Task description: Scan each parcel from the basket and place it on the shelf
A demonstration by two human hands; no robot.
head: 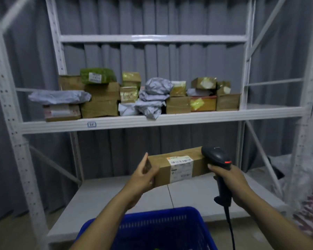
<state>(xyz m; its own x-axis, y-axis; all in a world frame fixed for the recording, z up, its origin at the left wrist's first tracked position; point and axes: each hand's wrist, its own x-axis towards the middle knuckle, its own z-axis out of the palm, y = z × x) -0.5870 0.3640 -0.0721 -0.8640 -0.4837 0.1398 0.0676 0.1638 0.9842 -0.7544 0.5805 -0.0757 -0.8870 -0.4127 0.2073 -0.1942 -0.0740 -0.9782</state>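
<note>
Brown cardboard parcel point(177, 166), white barcode label point(181, 162)

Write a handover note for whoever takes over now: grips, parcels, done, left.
Left grip holds the left end of the long cardboard box, label facing the camera.
Right grip holds the scanner, head by the box's right end.
Done: many parcels stacked on the middle shelf.
Left: whether this box is scanned cannot be told; scan, shelve it, then check the blue basket, its inside mostly hidden.
</note>
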